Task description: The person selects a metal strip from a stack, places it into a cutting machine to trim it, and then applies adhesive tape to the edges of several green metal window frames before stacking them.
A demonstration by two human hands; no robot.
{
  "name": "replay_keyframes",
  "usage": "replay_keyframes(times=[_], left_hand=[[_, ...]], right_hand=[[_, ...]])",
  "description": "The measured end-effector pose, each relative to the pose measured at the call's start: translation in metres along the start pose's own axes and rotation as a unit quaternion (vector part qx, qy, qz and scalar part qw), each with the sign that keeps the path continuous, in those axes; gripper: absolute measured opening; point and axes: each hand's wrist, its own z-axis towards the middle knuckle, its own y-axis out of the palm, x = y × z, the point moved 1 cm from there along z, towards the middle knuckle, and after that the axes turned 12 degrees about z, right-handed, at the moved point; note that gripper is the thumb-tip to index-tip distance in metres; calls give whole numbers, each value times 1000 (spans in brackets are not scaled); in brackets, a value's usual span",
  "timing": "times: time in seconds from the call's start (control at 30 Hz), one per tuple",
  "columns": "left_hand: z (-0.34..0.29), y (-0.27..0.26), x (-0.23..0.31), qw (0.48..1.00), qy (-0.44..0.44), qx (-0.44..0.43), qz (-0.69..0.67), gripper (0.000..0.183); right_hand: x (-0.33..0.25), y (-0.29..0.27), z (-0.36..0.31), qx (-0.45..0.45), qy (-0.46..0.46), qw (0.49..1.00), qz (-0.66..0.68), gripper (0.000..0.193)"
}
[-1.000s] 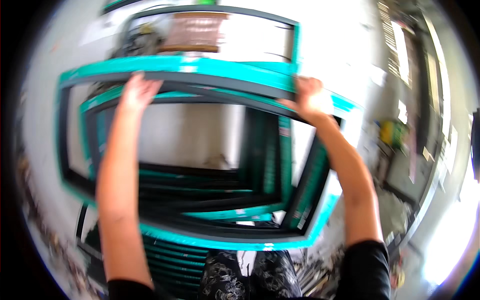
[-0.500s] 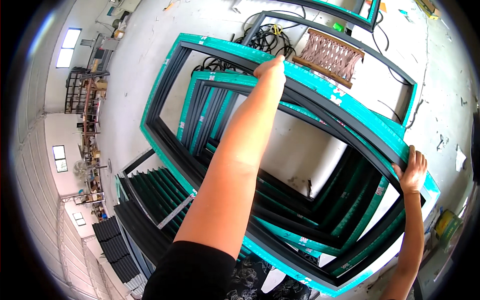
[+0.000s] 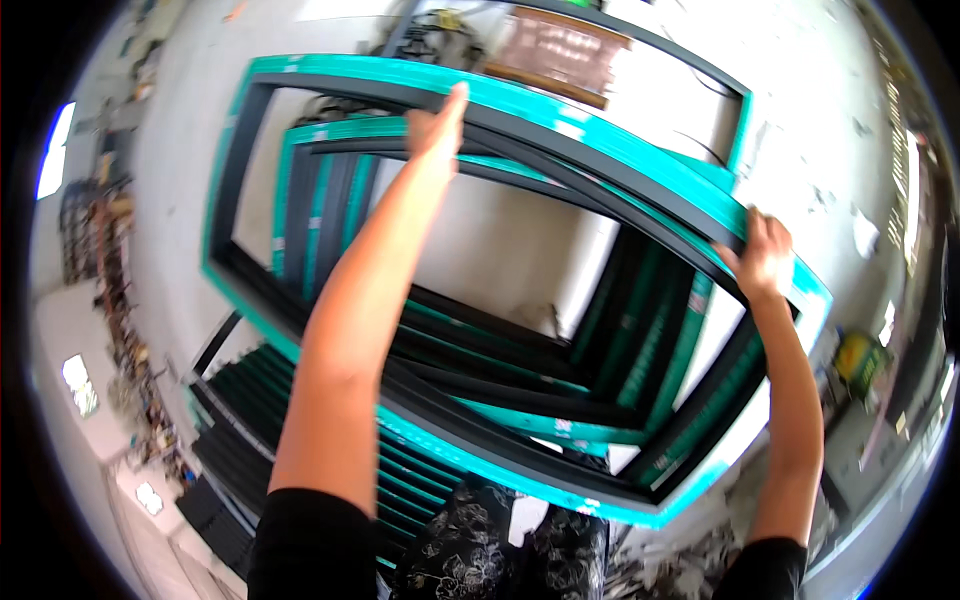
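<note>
A large rectangular frame (image 3: 520,100), dark grey with teal film along its faces, is tilted in front of me. My left hand (image 3: 438,128) is closed over its far bar, left of the middle, with the fingertips partly hidden behind the bar. Near the right end of that same bar, my right hand (image 3: 762,258) grips the frame, thumb on the inner side and fingers over the outer edge. Through the opening show several smaller teal-and-black frames (image 3: 350,129), nested close behind or beneath it.
Beyond the frame lie a brown slatted bundle with wooden bars (image 3: 560,52), black cables (image 3: 435,40) and another grey frame (image 3: 742,140). A stack of dark ribbed lengths (image 3: 255,385) sits at lower left. Cluttered shelves (image 3: 115,270) line the left wall.
My view has swung, so the frame and both hands sit further left and higher in the picture. Both hands keep their hold on the frame. More of my right arm shows.
</note>
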Motion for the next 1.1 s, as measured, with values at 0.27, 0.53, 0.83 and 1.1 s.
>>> replay_keyframes(times=[0.27, 0.53, 0.83, 1.1], left_hand=[[-365, -61, -164, 890, 280, -148, 327, 36], [-510, -87, -192, 885, 261, -99, 372, 48], [-434, -178, -250, 904, 113, 187, 368, 33], [-345, -241, -297, 915, 77, 196, 344, 15]], right_hand=[[2, -3, -3, 0, 25, 999, -24, 86], [-24, -12, -23, 75, 41, 995, -44, 65], [-207, -19, -267, -160, -43, 926, 338, 37], [-269, -10, -371, -255, 57, 922, 285, 50]])
